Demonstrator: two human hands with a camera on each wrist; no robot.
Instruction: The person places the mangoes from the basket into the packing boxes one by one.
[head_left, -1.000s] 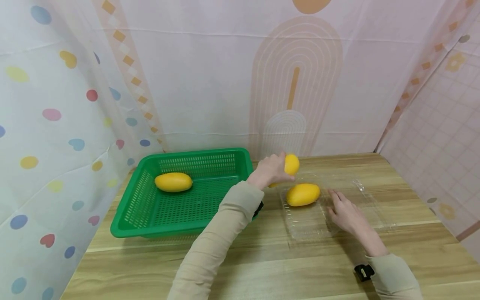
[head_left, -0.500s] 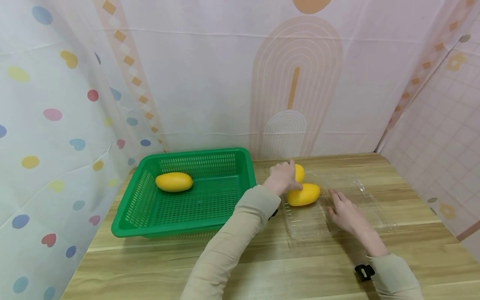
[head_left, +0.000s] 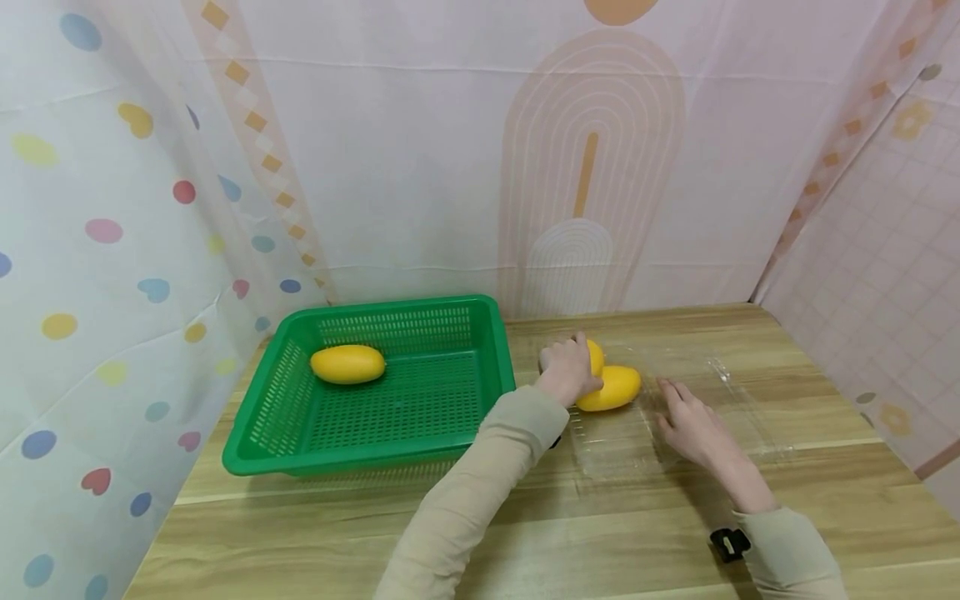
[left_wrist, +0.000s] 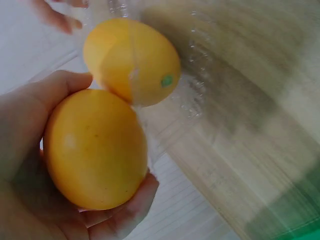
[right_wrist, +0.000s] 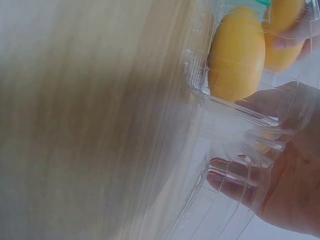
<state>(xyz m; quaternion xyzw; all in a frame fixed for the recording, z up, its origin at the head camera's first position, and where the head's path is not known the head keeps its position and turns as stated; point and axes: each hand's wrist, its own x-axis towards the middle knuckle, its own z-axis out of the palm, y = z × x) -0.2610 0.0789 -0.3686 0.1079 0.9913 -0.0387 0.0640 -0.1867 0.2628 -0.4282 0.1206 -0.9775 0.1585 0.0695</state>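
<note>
Only the left wrist view shows a green spot (left_wrist: 167, 80) on the fruit (left_wrist: 150, 50) in the clear box (head_left: 615, 443). The left hand (head_left: 567, 371) curls round another fruit (left_wrist: 95, 150) nearby; the right hand (head_left: 692, 423) touches the box, pinching or not I can't tell.

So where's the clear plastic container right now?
In the head view, the clear plastic container lies on the table, right of the green basket, with the right hand at its middle.

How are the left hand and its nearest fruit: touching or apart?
Touching: the left wrist view shows the left hand curled around the yellow fruit.
</note>
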